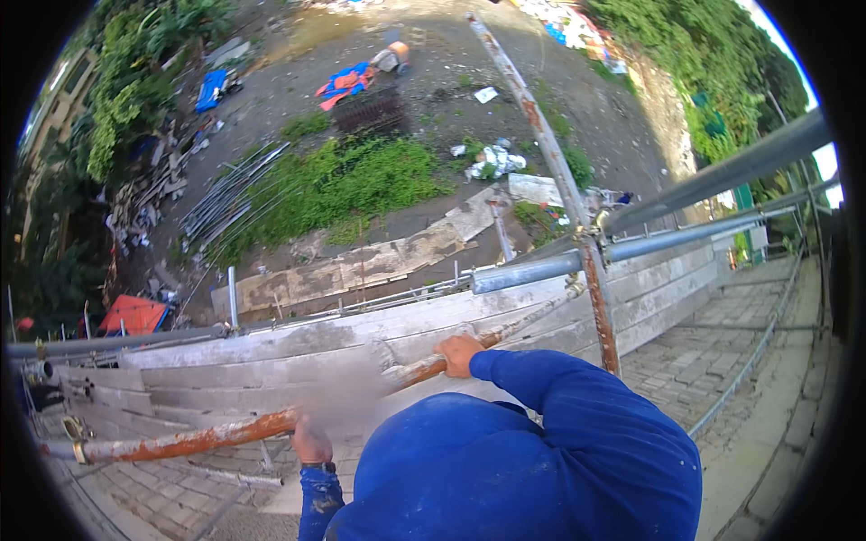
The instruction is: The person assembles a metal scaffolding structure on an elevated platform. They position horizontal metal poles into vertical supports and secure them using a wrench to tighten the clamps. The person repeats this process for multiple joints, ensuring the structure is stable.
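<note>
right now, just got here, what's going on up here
A person in blue has both hands at a rusty pipe among scaffold tubes. The right hand is closed over the pipe; the left hand is at it farther left, partly blurred, so its grip is unclear. Pale boards show beyond the pipe, with green plants on the ground below.

Your view comes from your own head, just above the blue shirt (pixel 469 469), through a wide fisheye. It faces steeply down and forward: your right hand (pixel 458 353) and the pipe (pixel 216 435) sit near, the yard (pixel 433 90) well beyond. Around your left hand (pixel 311 442), blur perhaps hides some detail.
</note>
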`<state>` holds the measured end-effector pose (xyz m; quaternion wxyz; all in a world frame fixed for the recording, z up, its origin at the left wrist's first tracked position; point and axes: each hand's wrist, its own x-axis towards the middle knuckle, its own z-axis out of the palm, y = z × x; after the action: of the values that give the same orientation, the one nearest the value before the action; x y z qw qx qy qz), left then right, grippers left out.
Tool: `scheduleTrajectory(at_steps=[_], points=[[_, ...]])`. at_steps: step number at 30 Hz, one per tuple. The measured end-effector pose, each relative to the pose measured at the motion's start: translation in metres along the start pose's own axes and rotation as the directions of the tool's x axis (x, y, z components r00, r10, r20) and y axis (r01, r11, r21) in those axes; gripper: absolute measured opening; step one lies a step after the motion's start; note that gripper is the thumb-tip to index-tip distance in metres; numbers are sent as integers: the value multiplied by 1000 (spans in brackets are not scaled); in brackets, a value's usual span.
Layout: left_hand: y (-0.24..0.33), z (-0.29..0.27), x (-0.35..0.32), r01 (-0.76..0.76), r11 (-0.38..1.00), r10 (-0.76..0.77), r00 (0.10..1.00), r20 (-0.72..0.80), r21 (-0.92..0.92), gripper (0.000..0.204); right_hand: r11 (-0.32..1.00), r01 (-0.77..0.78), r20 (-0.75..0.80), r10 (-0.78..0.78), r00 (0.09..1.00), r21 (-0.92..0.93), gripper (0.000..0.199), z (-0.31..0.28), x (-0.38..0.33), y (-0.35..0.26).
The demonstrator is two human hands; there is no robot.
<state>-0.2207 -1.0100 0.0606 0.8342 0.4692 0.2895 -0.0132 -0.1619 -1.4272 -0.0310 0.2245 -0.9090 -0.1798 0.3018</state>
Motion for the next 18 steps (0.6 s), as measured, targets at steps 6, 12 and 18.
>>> scheduleTrajectory(at_steps=[6,12,18], points=[[70,-50,51,-144,990,141,978,-150,-7,24,990,68,91,-80,993,127,61,-36,19,-84],[143,-134,108,-196,980,186,967,-177,-43,28,981,190,186,-193,963,35,86,-78,15,-96],[173,-107,98,-174,976,118,928,-353,-131,31,983,180,164,-181,970,22,90,-107,-14,-50]])
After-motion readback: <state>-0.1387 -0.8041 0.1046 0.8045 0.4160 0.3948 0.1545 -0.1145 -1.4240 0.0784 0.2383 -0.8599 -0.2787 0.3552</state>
